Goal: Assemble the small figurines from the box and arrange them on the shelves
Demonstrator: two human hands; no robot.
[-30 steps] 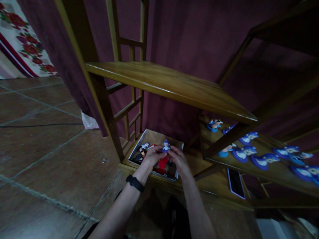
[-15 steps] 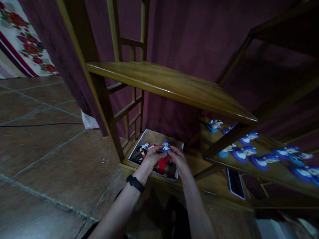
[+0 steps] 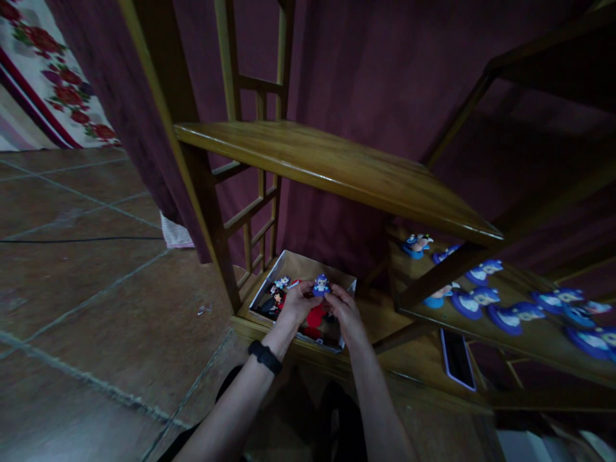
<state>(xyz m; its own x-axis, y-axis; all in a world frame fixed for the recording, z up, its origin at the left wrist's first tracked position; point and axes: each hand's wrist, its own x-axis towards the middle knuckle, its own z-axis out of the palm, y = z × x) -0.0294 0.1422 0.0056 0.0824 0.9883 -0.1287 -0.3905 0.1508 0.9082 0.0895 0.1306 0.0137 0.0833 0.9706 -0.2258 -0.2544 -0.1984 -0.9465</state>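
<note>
A small blue figurine is pinched between my left hand and my right hand, both closed on it from either side. They hover over an open cardboard box that rests on the lowest wooden shelf. Inside the box lie several more small figures, dark, white and red. A black band circles my left wrist.
A wooden shelf board overhangs the box. To the right a lower shelf carries several blue figurines. A phone lies on the bottom shelf. A dark red curtain hangs behind. Tiled floor spreads out left.
Both hands stay closed on the blue figurine above the box. The view has shifted slightly; nothing else has moved.
</note>
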